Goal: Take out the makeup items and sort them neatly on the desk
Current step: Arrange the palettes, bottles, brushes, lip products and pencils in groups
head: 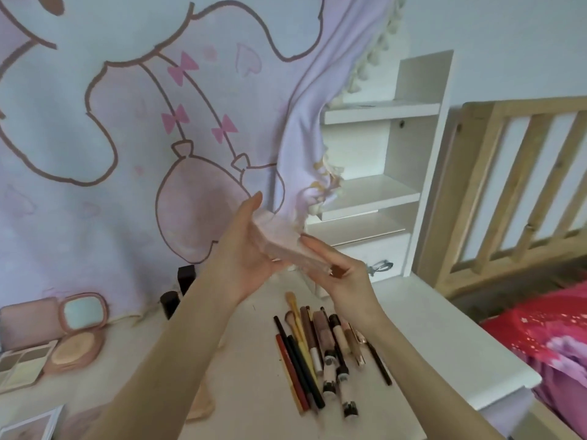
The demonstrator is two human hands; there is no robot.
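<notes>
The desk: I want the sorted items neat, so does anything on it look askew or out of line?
Mostly tidy. In the row of pencils, brushes and tubes, one dark pencil at the right end lies slanted away from the others. The open compact and palette sit grouped at the left.

Motion-blurred pink case (281, 241) between hands (244, 249)

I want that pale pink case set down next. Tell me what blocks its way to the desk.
Right below the pale pink case, held between the left hand and right hand, lies the row of brushes and pencils on the desk. Bare desk shows right of the row.
</notes>
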